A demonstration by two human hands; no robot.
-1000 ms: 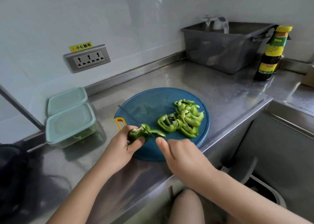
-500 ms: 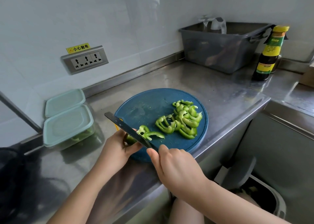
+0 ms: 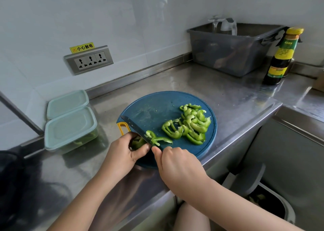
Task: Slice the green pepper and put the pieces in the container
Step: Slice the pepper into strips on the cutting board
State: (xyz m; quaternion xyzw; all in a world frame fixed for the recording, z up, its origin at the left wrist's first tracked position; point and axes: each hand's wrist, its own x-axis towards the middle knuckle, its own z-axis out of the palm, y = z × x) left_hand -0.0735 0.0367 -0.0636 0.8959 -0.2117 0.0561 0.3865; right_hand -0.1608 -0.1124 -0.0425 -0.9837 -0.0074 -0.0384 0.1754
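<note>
A: We find the left hand clamped on the uncut pepper at the near-left edge of the board. The right hand is closed around the knife, blade down against the pepper.

B: We confirm. Slices are heaped on the board's right half. The lidded container stands on the table, left of the board.
</note>
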